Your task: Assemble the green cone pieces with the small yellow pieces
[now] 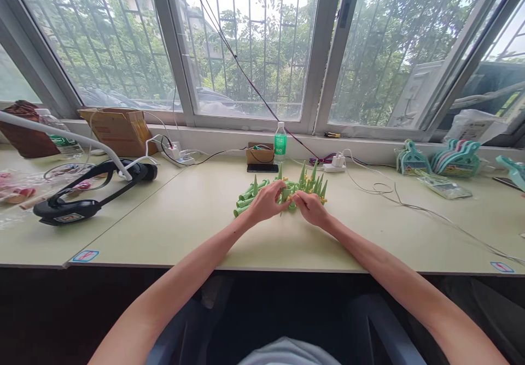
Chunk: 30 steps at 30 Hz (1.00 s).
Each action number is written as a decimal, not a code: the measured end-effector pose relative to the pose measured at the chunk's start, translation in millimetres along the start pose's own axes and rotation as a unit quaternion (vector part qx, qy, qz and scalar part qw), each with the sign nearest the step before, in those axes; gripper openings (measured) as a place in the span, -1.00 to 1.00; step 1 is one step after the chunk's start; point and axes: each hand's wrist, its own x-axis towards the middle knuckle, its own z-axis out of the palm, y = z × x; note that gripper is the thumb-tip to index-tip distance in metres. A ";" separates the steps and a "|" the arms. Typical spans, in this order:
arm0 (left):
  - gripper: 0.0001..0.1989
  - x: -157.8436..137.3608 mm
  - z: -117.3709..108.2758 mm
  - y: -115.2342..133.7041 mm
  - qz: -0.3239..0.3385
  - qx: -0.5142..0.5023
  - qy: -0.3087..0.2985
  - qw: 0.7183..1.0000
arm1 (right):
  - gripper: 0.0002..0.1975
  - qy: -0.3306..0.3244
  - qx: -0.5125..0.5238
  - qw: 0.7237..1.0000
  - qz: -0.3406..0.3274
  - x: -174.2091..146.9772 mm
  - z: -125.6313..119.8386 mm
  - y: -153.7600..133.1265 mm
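Green tubes (243, 203) and green cones (314, 184) form a low cluster near the middle of the pale tabletop (197, 212), set well back from its front edge. The left hand (267, 202) closes its thumb and fingers around a green cup-shaped piece (286, 193) above the cluster. The right hand (310, 206) is curled, its thumb and forefinger narrowly spaced beside that piece — whether they grip it or only touch it cannot be told. Both forearms cross the front edge, leaving a wedge of tabletop between them. Leftward, the surface extends to a seam and a black headset (80, 204); rightward, to a loose white cable (394, 193). Behind the cluster, the room narrows: a dark flat slab (262, 168), a small cardboard box (266, 155) and a green-labelled bottle (280, 145) stand between it and the window sill (229, 131).
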 end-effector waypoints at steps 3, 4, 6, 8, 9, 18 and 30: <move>-0.66 0.3 -0.4 -0.7 0.003 -0.007 -0.011 1.000 | -0.60 0.009 -0.016 1.000 -0.006 -0.1 -0.1 -1.3; -0.61 0.2 -0.3 -0.8 0.004 -0.010 -0.014 1.000 | -0.59 0.012 -0.022 1.000 -0.009 -0.1 -0.1 -1.6; -0.53 -0.2 0.0 -0.6 0.006 -0.019 -0.021 1.000 | -0.58 0.021 -0.030 0.999 -0.018 -0.3 -0.1 -2.3; -0.48 -0.7 0.2 0.7 0.008 -0.035 -0.033 0.999 | -0.57 0.031 -0.033 0.999 -0.030 -0.3 -0.4 -3.1; -0.47 -1.0 0.2 1.6 0.008 -0.045 -0.040 0.998 | -0.56 0.036 -0.033 0.998 -0.036 -0.2 -0.5 -3.5; -0.74 0.6 0.1 2.2 -0.023 -0.146 -0.079 0.986 | -0.54 0.090 -0.065 0.992 -0.051 0.2 0.4 -2.2; -0.80 -1.3 3.0 -0.2 0.003 -0.115 -0.075 0.990 | -0.52 0.101 -0.082 0.991 -0.039 0.6 0.2 -5.5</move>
